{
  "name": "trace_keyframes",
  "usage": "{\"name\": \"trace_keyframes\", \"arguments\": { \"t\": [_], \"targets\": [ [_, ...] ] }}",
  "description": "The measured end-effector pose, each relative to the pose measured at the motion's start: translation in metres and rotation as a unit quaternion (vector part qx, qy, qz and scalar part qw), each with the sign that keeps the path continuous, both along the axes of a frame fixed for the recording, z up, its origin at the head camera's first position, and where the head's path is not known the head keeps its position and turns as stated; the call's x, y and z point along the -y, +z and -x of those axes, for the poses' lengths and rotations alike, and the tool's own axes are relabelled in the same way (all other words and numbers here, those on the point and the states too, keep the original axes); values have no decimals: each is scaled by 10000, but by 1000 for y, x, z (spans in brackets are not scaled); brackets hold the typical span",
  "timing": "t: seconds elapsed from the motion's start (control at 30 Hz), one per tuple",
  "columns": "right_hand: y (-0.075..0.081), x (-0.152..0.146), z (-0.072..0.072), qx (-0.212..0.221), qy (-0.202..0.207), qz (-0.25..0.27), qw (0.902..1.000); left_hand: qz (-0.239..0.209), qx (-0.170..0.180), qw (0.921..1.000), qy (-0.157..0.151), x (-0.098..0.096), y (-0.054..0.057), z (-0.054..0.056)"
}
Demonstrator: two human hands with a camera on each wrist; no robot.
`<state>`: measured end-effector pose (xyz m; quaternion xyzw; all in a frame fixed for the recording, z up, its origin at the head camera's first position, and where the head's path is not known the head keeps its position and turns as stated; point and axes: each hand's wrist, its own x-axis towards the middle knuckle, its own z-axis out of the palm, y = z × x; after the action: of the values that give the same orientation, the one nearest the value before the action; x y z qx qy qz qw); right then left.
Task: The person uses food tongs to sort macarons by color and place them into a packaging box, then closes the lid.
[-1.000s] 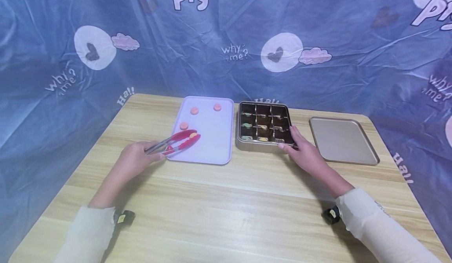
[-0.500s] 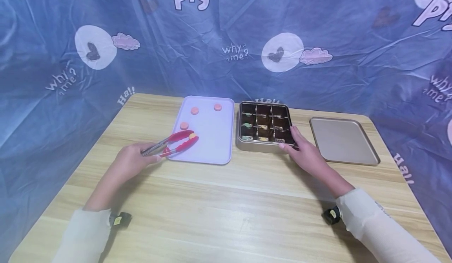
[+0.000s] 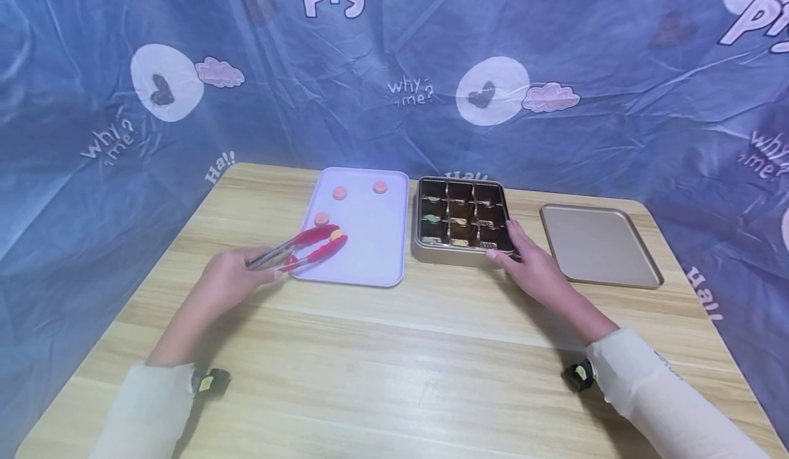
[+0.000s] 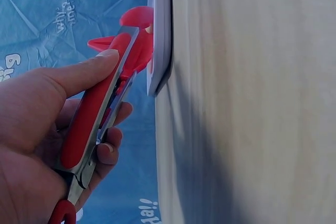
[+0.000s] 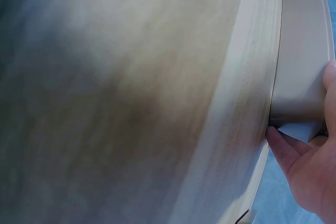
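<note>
My left hand holds a pair of tongs with red grips and red tips, the thumb along one arm and the fingers curled round the other. Low over the lavender tray, the tong tips stand on either side of a small yellow disc. Three pink discs lie farther back on that tray. At the near right corner of a gold tin box, my right hand grips the wall, thumb at the front rim and fingers along the side. Several dark compartments divide the box; some show green or yellow pieces.
A flat gold lid lies on the wooden table to the right of the box. Behind the table hangs a blue printed cloth. The tray and box stand close side by side near the back edge.
My left hand and the tongs have shifted slightly left, with the tips still either side of the yellow disc. The right hand and the box have stayed in place.
</note>
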<state>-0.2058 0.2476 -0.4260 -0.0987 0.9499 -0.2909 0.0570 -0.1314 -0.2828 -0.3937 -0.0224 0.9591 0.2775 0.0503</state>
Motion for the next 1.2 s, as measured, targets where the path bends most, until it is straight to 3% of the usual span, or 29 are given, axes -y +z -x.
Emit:
{"name": "trace_keyframes", "arguments": {
  "t": [0.73, 1.2],
  "targets": [
    [0, 0, 1, 35, 8, -7, 10000, -225, 174, 9995, -136, -35, 15, 36],
    [1, 0, 0, 46, -15, 7, 10000, -196, -173, 9991, -346, -60, 24, 54]
  ]
}}
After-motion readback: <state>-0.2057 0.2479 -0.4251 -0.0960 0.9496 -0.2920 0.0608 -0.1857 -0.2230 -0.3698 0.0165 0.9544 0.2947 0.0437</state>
